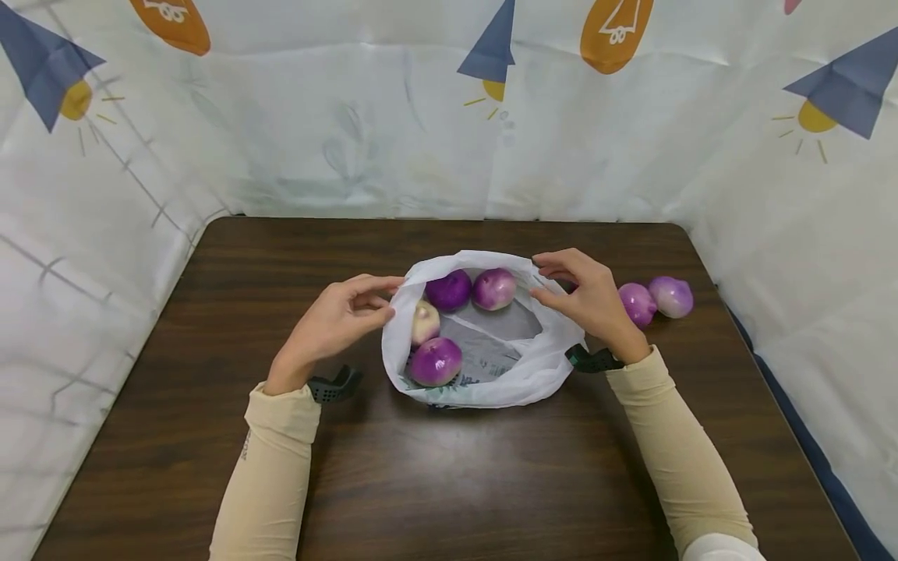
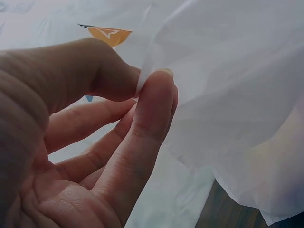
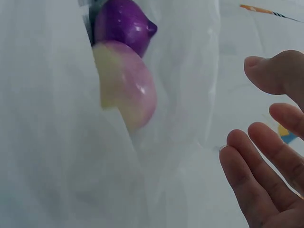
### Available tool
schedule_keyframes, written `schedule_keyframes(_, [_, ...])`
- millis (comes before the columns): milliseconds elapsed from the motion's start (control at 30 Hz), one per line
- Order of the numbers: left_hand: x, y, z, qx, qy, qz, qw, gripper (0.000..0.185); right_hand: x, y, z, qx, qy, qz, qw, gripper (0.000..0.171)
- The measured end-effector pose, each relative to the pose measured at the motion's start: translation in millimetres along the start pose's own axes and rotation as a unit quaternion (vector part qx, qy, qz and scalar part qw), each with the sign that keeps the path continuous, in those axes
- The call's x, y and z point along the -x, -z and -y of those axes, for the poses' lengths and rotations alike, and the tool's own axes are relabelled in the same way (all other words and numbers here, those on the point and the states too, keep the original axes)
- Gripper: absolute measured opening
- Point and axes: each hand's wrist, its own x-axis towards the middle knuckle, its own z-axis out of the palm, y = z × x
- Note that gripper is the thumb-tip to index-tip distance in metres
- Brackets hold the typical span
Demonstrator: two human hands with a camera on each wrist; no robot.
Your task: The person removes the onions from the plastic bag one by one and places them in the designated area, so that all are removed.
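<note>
At the left of the middle of the head view, the left hand (image 1: 344, 315) pinches the left rim of the white plastic bag (image 1: 533, 374) between thumb and finger, and the left wrist view shows that pinch up close. The bag sits in the middle of the dark wooden bench (image 1: 210, 467) with its mouth open. Inside it lie four round turnips: a pale one (image 1: 425, 322) at the left, a purple and white one (image 1: 436, 361) at the front, a dark purple one (image 1: 449, 291) at the back, and another purple and white one (image 1: 494, 288) beside it. The bag looks thin, soft and floppy, so the rim seems the best place to hold it. The turnips look hard, smooth and a bit heavy, so they may roll. The right hand (image 1: 589, 300) is at the right rim with loose, spread fingers; I cannot tell if it grips the plastic. Just right of it, two more turnips (image 1: 655, 300) lie touching on the bench.
</note>
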Motion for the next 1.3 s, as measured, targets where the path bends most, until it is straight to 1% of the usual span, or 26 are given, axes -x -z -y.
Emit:
schedule_keyframes(200, [-0.3, -0.2, 1.5, 0.009, -0.007, -0.002, 0.9999, 0.044, -5.4, -16.4, -1.4, 0.014, 0.000, 0.033, 0.999, 0.050])
schedule_keyframes(333, [-1.1, -1.8, 2.1, 0.012, -0.005, 0.000, 0.9999, 0.044, -7.3, -24.5, -4.8, 0.023, 0.000, 0.051, 0.998, 0.048])
schedule_keyframes(500, [-2.6, -3.1, 3.6, 0.005, -0.003, 0.000, 1.0000, 0.044, -8.7, -29.9, -9.5, 0.036, 0.001, 0.065, 0.997, 0.049])
schedule_keyframes(600, [-3.3, -3.3, 4.3, 0.003, 0.000, 0.001, 1.0000, 0.044, -10.8, -32.2, -10.5, 0.045, -0.005, 0.076, 0.996, 0.050])
schedule_keyframes(833, [-3.5, -1.8, 6.1, 0.008, 0.002, 0.001, 1.0000, 0.044, -17.9, -38.9, -11.3, 0.087, -0.016, 0.097, 0.991, 0.054])
schedule_keyframes(933, [-3.7, -1.3, 6.2, 0.009, 0.001, 0.000, 1.0000, 0.045, -21.2, -41.8, -12.6, 0.097, -0.027, 0.103, 0.990, 0.056])
schedule_keyframes(1100, [-4.6, -0.9, 6.8, 0.013, -0.002, 0.003, 0.9999, 0.045, -26.4, -48.0, -16.4, 0.100, -0.056, 0.119, 0.986, 0.060])
schedule_keyframes(1300, [-3.0, -0.2, 8.6, 0.018, 0.004, 0.004, 0.9998, 0.045, -30.1, -56.9, -19.9, 0.096, -0.080, 0.133, 0.983, 0.066])
